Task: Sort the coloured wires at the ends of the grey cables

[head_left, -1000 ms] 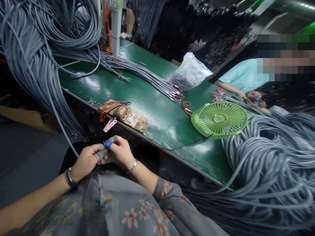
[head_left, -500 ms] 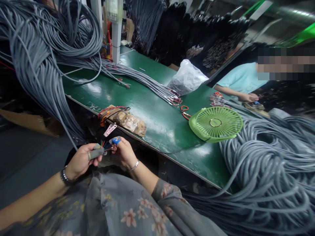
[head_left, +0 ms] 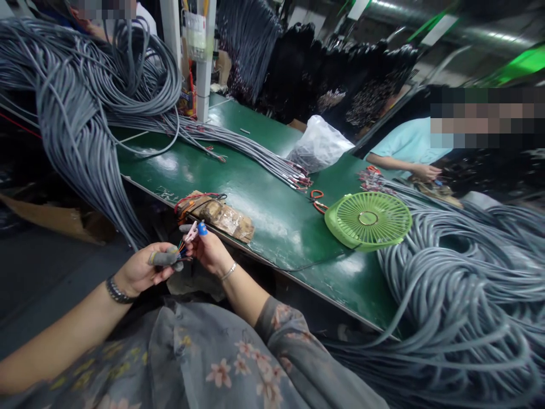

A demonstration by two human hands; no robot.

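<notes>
- The left hand (head_left: 155,264) was curled closed, with the coloured wires (head_left: 182,248) gripped between its covered fingertips; their bare ends fanned out towards two o'clock.
- The right hand (head_left: 208,250) was at three o'clock from the left, just beside the wires. Its fingers were bent, with the thumb in a blue cover and another fingertip in a grey one.
- The pink clip (head_left: 191,232) sat at ten o'clock from the right hand's middle, tilted, between that thumb and the grey-covered fingertip. Whether they pinched it could not be told.
- At one o'clock from the right hand, a wooden block (head_left: 230,220) lay along the near edge of the green bench (head_left: 272,218), with red and black leads (head_left: 200,196) over its far-left end.
- Further off at three o'clock, a green fan (head_left: 368,218) lay on the bench, an orange loop (head_left: 315,195) near its ten o'clock side.
- A hanging cable bundle (head_left: 80,130) drooped at eleven o'clock from the left hand.
- Large cable coils (head_left: 460,272) spread at four o'clock from the fan.
- A plastic bag (head_left: 321,145) stood at eleven o'clock from the fan, and a co-worker in a light blue top (head_left: 404,139) was at one o'clock from it.
</notes>
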